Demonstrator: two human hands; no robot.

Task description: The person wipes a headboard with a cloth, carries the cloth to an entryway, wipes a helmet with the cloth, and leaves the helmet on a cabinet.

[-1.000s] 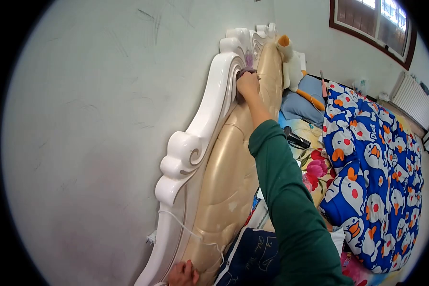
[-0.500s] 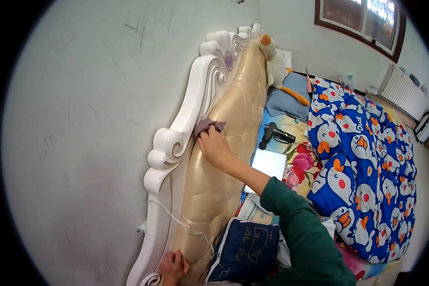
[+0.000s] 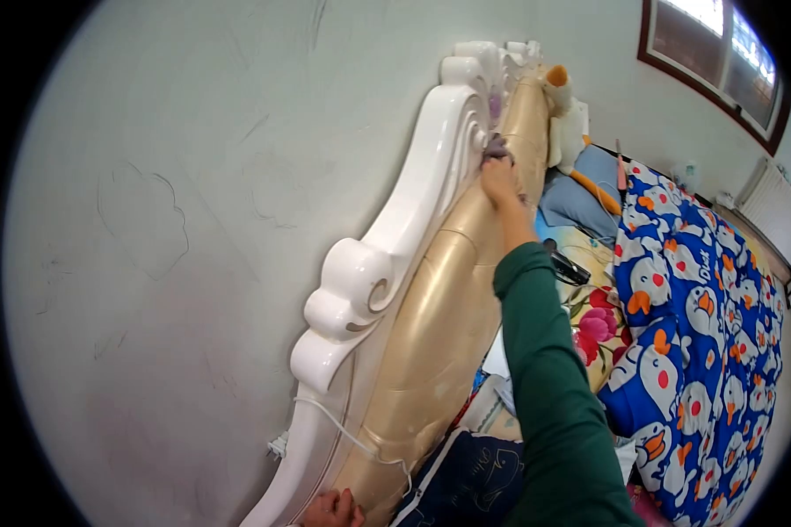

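My right hand (image 3: 501, 183), at the end of a green sleeve, is closed on a dark purplish cloth (image 3: 496, 149). The cloth lies against the upper part of the headboard, where the white carved frame (image 3: 404, 198) meets the gold padded panel (image 3: 448, 272). Low in the picture, my left hand (image 3: 332, 509) rests at the bottom end of the padding, its fingers curled; whether anything is under them cannot be made out. A white cable (image 3: 347, 432) runs across the frame and padding just above it.
A plush duck (image 3: 569, 123) leans at the headboard's far end beside a grey-blue pillow (image 3: 589, 189). On the bed lie a black device (image 3: 569, 268), a dark blue cushion (image 3: 470, 479) and a blue duck-print quilt (image 3: 694, 325). A window (image 3: 716, 53) is at upper right.
My right hand with the cloth went down the headboard half a second ago and is now back up near the far scrollwork. My left hand stays at the lower end. The view has shifted.
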